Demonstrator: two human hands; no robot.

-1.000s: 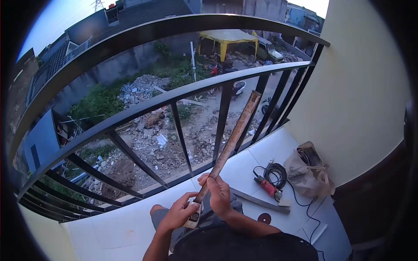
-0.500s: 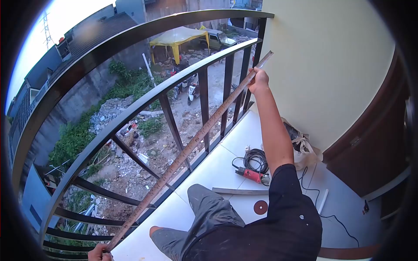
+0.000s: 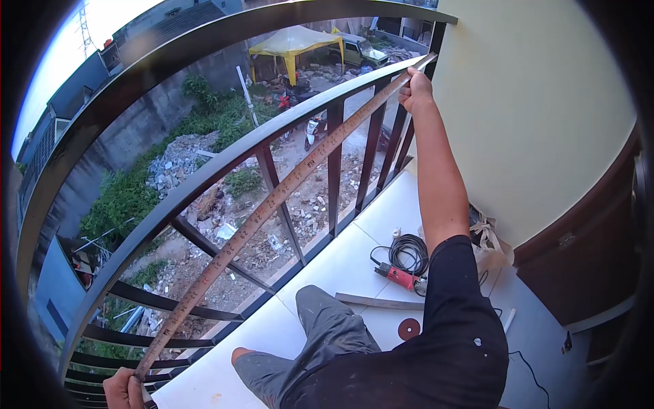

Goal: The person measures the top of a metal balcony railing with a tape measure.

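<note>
A long tape measure blade with printed numbers runs diagonally in front of the black metal railing. At its upper end, near the railing's right post, my right hand pinches the blade. Low at the left, my left hand is closed around the other end, beside the lower railing bars; part of what it grips is hidden by the fingers. Between the hands the blade bows slightly and crosses several uprights.
On the white tiled floor lie a red angle grinder with a coiled black cable, a metal bar, and a dark red disc. A plastic bag rests by the wall. Rubble lies beyond the railing.
My right hand has moved up and right, to near the railing's post. My left hand has shifted left and slightly up. The blade has turned its numbered face more into view.
</note>
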